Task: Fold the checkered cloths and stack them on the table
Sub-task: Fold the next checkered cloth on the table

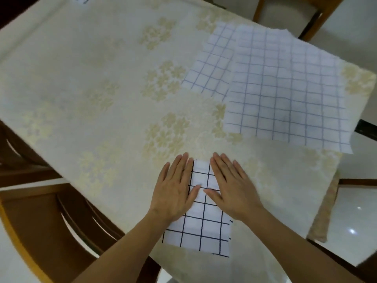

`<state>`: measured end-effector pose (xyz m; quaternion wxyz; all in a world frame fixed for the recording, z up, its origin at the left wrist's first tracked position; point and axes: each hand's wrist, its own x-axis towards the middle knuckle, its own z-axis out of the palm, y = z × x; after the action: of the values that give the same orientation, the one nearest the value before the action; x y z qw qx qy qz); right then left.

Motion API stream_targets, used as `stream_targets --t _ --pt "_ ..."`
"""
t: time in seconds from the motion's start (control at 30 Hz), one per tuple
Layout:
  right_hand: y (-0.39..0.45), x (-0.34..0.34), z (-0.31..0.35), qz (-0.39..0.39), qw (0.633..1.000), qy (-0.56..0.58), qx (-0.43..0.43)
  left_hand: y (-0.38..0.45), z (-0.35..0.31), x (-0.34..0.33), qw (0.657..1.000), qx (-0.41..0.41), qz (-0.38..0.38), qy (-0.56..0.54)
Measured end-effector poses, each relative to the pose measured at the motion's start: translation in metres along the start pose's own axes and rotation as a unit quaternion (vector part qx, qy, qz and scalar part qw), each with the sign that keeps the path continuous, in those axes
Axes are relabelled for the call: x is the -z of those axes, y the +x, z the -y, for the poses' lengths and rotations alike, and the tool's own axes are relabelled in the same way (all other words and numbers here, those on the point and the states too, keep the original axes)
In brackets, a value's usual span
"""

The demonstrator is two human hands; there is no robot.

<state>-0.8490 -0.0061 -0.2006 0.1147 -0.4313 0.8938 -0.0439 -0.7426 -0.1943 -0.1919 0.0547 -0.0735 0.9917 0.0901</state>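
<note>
Head view: a folded checkered cloth [201, 217] with dark grid lines lies at the near edge of the bench [91, 88]. The left hand [175, 190] and right hand [228, 188] press flat on it, fingers spread. Two unfolded pale-blue checkered cloths [285, 88] overlap at far right.

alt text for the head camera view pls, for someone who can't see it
Both hands, left hand and right hand, press flat on a folded dark-checked cloth at the near edge of a table with a cream floral covering. Two unfolded blue-checked cloths lie overlapping at the far right.
</note>
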Motion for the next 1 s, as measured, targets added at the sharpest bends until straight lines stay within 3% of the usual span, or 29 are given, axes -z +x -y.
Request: stream_targets --t 0.2,0.33,0.47,0.63,1.0 --pt "-0.003 0.006 0.002 -0.041 0.997 0.004 -0.065 0.033 0.022 0.016 0.991 -0.124 -0.055 0.008" --pt "0.009 0.008 0.004 -0.114 0.990 0.008 -0.077 0.048 0.026 0.017 0.982 -0.168 -0.083 0.021" --pt "0.018 0.009 0.004 -0.142 0.985 0.030 -0.095 0.055 0.026 0.015 0.980 -0.182 -0.082 0.011" --pt "0.025 0.008 0.003 -0.124 0.983 0.084 -0.104 0.058 0.028 0.016 0.978 -0.195 -0.075 0.006" --pt "0.033 0.008 0.000 -0.104 0.989 0.071 -0.071 0.071 0.025 0.025 0.985 -0.174 -0.012 -0.019"
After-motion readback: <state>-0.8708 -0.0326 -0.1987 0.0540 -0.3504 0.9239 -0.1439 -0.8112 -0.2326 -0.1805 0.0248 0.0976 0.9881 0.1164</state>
